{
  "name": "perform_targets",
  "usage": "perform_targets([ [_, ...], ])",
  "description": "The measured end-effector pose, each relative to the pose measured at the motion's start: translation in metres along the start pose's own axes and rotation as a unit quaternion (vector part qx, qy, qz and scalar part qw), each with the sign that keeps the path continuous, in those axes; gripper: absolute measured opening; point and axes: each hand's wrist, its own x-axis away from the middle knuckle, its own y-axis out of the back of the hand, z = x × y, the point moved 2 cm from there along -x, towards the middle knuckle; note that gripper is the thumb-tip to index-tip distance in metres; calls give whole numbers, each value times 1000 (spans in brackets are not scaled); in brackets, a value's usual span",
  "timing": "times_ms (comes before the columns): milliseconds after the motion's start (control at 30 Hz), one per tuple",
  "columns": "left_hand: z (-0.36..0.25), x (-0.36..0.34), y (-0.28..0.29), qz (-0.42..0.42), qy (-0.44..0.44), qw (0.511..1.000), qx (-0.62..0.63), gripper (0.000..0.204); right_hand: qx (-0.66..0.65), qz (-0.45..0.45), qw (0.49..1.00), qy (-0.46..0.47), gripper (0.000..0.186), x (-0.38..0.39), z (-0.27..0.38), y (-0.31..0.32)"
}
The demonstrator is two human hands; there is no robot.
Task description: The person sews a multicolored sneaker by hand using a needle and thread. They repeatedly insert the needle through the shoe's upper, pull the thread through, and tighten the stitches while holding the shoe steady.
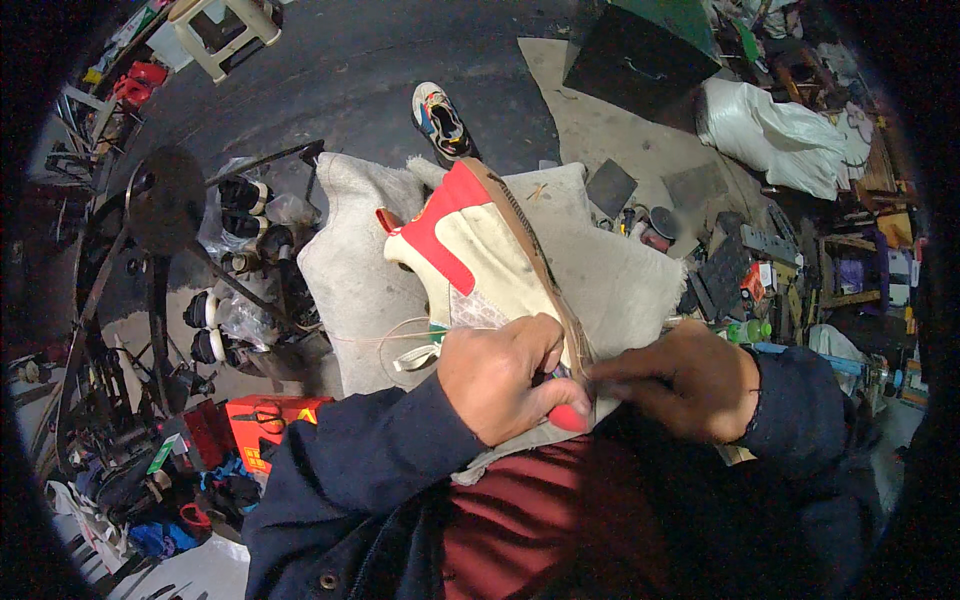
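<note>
A cream and red sneaker [490,250] lies on its side across my lap on a pale cloth, its heel away from me and its brown sole facing right. My left hand [505,375] is closed over its front part, near the sole edge. Beneath the left thumb shows a rounded red patch [568,418]; I cannot tell whether it belongs to the shoe. My right hand [685,380], somewhat blurred, is curled, its fingertips at the sole edge beside the left hand. What they pinch is hidden. Thin pale thread [385,340] loops out left of the shoe, by a white lace [415,357].
Another multicoloured shoe [440,120] is on the dark floor ahead. At left stands a black metal stand [165,200], with several shoes behind it. An orange box [265,425] with scissors sits lower left. A white sack [775,135], dark box [640,65] and scattered tools fill the right.
</note>
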Motion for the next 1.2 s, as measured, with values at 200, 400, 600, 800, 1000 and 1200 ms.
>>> perform_targets([
  [200,-3,-3,-3,-24,4,1000,-14,49,63,-98,992,54,27,7,-1,-10],
  [400,-9,13,11,12,0,1000,9,46,58,-21,998,-32,31,19,-7,-17],
  [600,37,55,94,-229,72,961,136,23,14,-57,998,-34,33,39,-3,-15],
  [800,69,88,204,-307,269,808,-424,41,-41,-103,994,-1,33,48,-24,-21],
  [1000,32,46,99,-234,36,907,348,44,-80,-80,993,-22,31,57,-35,-1],
  [1200,7,-12,73,179,176,889,382,64,-82,-97,991,32,32,67,-53,8],
])
